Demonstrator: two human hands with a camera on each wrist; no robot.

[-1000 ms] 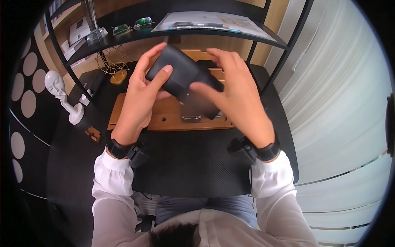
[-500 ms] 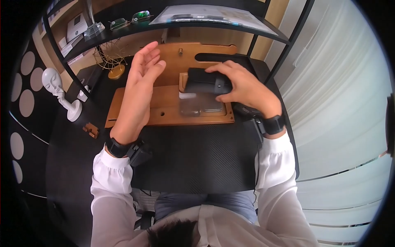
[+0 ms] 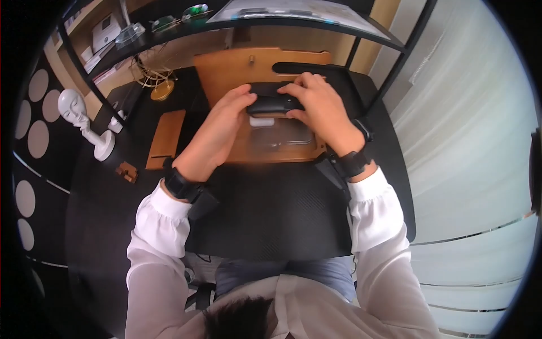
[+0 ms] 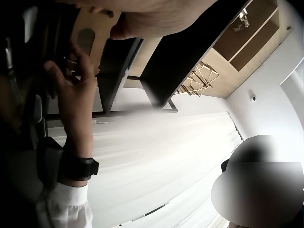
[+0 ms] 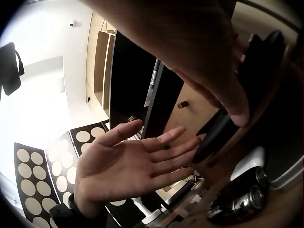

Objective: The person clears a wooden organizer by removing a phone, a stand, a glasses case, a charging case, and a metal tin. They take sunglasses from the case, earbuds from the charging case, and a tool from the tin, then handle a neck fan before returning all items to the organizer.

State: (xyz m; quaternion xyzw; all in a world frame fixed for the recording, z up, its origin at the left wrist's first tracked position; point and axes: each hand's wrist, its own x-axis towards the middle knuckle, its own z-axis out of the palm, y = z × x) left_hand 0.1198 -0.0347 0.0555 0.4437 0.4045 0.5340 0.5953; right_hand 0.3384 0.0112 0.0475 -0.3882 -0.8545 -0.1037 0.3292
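A black case (image 3: 275, 104) with a snap flap lies flat over the rear of the brown wooden organizer's tray (image 3: 237, 151). My right hand (image 3: 324, 107) grips its right end, and the thumb shows along the near edge in the right wrist view. My left hand (image 3: 223, 125) is at the left end of the case. Its fingers (image 5: 173, 154) are straight, palm facing the case, with the tips right at the case's edge. In front of the case, the tray holds a white piece (image 3: 261, 121), a grey rounded item (image 3: 298, 139) and a blurred glossy object (image 5: 237, 202).
The organizer's upright panel (image 3: 237, 65) stands behind, with a wooden peg (image 5: 183, 104). A black shelf (image 3: 305, 25) overhangs the desk. To the left are a white face figurine (image 3: 103, 144), a small brown wooden piece (image 3: 127, 172) and a gold wire ornament (image 3: 162, 89).
The black case, first held up and tilted between both hands, has been lowered onto the organizer by my right hand. My left hand let go, then moved right to the case's left end.
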